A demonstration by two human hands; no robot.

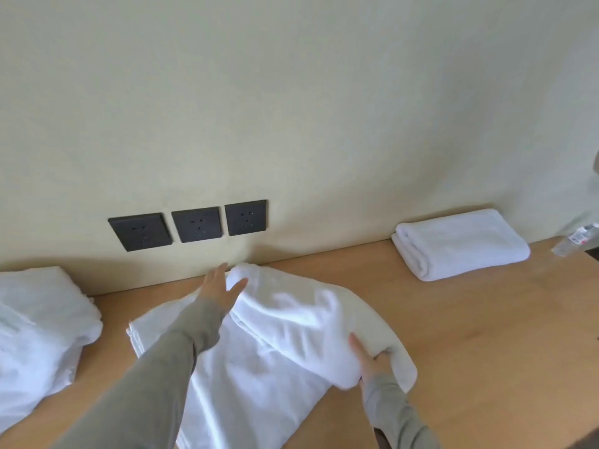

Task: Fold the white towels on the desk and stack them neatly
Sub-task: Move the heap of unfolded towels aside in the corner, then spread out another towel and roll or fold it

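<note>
Folding the towel (pixel 259 377) lying in the middle of the surface (pixel 470 335), its right portion lifted and doubling over the flat layer beneath. Gripping the near end of that raised fold with the right hand (pixel 369 361), fingers curled under the cloth, thumb up its side. Reaching forward with the left hand (pixel 223 283), fingers straight and spread, touching the far end of the fold just short of the wall (pixel 324 108), below the sockets (pixel 191 223). Pressing or merely steadying there: hard to tell through the blur. Stretching the left arm long across the cloth, grey sleeve (pixel 155 367) passing over the flat layer. Keeping the right arm tucked in close to the body.

Doing this well, judging from here: carrying both ends over together, keeping the fold line straight. Matching the loose edge to the edge underneath before letting go. Then smoothing outward with a flat palm, pushing out wrinkles. Aiming for the same footprint as the folded towel (pixel 460 244) already sitting against the wall at far right, well apart. Leaving the pile of towels (pixel 42 322) waiting at the left, rumpled and not yet folded.
</note>
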